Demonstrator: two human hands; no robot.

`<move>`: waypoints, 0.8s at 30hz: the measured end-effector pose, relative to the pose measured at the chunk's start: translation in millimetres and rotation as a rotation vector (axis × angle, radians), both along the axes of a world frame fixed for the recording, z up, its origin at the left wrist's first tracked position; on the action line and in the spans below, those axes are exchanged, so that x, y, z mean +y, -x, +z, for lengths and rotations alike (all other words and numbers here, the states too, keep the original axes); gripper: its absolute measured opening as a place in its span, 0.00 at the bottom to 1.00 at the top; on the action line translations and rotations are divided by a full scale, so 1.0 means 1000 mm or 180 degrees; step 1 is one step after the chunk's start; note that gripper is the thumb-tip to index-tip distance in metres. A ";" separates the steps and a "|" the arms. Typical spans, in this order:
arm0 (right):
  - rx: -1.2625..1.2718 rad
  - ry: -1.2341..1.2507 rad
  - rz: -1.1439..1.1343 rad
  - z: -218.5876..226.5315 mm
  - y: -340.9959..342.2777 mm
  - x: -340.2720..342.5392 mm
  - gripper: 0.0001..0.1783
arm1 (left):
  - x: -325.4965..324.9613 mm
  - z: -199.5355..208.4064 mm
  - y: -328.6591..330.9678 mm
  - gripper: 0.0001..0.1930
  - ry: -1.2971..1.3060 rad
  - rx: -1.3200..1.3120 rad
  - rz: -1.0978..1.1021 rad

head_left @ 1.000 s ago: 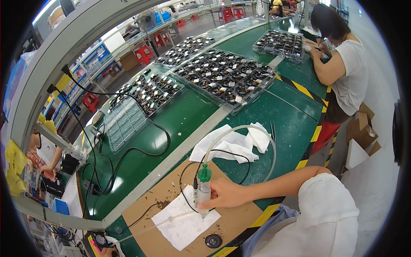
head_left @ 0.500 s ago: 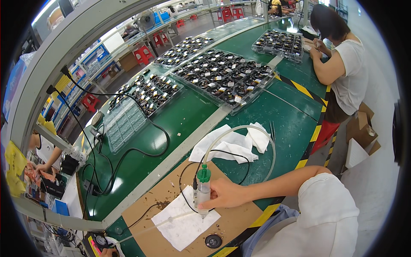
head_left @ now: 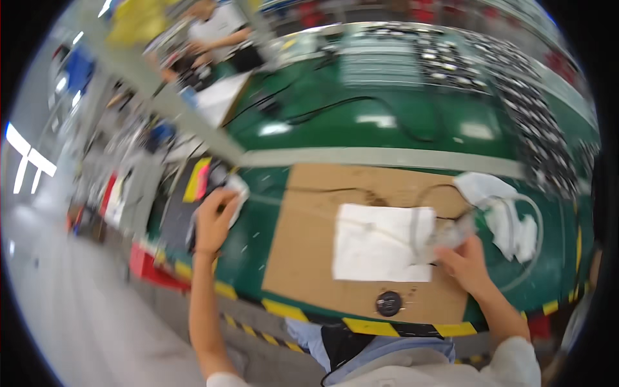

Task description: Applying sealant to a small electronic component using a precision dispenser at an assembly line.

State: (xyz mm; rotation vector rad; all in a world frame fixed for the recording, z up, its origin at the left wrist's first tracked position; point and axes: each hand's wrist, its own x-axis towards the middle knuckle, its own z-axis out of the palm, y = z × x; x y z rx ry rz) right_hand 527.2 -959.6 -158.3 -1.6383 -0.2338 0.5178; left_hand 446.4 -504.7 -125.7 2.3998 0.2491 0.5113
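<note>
**Your right hand (head_left: 465, 261) grips a see-through syringe (head_left: 456, 234); your left hand (head_left: 215, 222) is at a dark box (head_left: 174, 209)**

In the head view, the right thumb and fingers are clamped on the syringe, a smooth, milky-clear tube blurred at its edges. You hold it tilted, its lower end toward the right edge of a thin white sheet (head_left: 367, 258); you cannot tell whether it touches. A thin, see-through hose (head_left: 540, 238) bends in a round loop to the right of that hand, beside crumpled white cloth (head_left: 512, 235) with soft, uneven folds.

The sheet is flat and nearly square, lying on a matte brown cardboard (head_left: 306, 251) with straight sides. Brown crumbs (head_left: 374, 198) roughen the cardboard behind the sheet. In front of the sheet, nearer to you, sits a round black disc (head_left: 389, 303).

Your left hand bends over the near side of the box, which carries a yellow label (head_left: 193, 180) and a pink label (head_left: 203, 180). Blur hides the fingertips, so you cannot tell whether they are apart or closed on something. A soft-looking white scrap (head_left: 240, 193) lies beside them.

All this rests on a glossy green table (head_left: 309, 137), edged with yellow-and-black striped tape (head_left: 367, 326). Across it, a limp black cable (head_left: 342, 106) curves below a ridged, see-through plastic tray (head_left: 380, 63); rows of small dark parts (head_left: 451, 68) stand to the tray's right.
</note>
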 end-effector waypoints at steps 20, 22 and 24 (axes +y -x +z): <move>0.0110 0.0075 -0.0327 0.006 0.005 0.006 0.15 | -0.085 0.015 0.012 0.50 0.4973 0.0007 -0.2469; 0.0194 0.0060 -0.0068 0.008 0.006 0.013 0.14 | -0.088 0.016 0.023 0.51 0.4695 -0.0337 -0.2701; 0.0196 0.0144 -0.0124 0.009 0.007 0.014 0.14 | -0.106 0.028 0.026 0.47 0.4327 -0.0608 -0.3280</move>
